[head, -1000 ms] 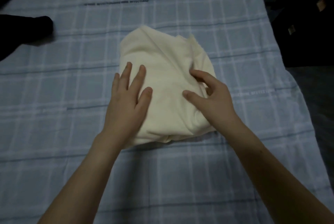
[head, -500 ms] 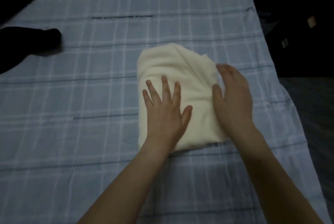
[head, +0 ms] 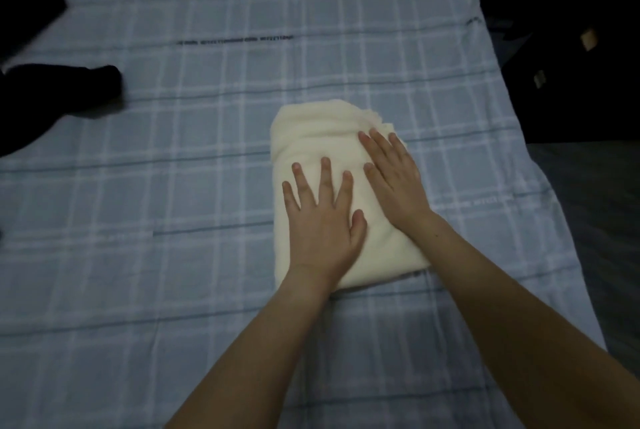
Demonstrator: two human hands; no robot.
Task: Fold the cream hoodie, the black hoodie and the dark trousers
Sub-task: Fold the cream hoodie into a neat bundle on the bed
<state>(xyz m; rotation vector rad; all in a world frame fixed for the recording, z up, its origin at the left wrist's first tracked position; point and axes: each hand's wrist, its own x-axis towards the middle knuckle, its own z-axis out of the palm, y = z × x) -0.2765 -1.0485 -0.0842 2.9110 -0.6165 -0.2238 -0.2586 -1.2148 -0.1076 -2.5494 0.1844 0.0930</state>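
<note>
- Your left hand (head: 320, 220) lies flat on the cream hoodie (head: 311, 137), fingers straight and spread wide, holding nothing. The palm presses the near half of the bundle.
- Your right hand (head: 394, 182) lies just beside it, thumb side towards your left fingertips. Its fingers are straight and close together, flat on the bundle's right part, and grip nothing.
- The hoodie sits directly under both sets of fingers as a compact, thick rectangle on the checked sheet (head: 173, 220). Its far edge shows just beyond your fingertips and its near edge sits under your left wrist.
- Expect it to be soft, light and springy. The layers look plump, so they will likely puff back up when your palms lift.
- It has no stiffness, so taken by one corner or the top layer alone, the fold will probably slide open.
- To move it, slip your fingers under the two side edges, left of your left little finger and right of your right one, and carry it level like a tray.
- The rumpled edge beyond your right fingertips looks the loosest, so support it.
- A black garment (head: 52, 96) lies well to the left of your left fingers. You cannot tell whether it is the hoodie or the trousers. It looks unfolded and equally limp.
</note>
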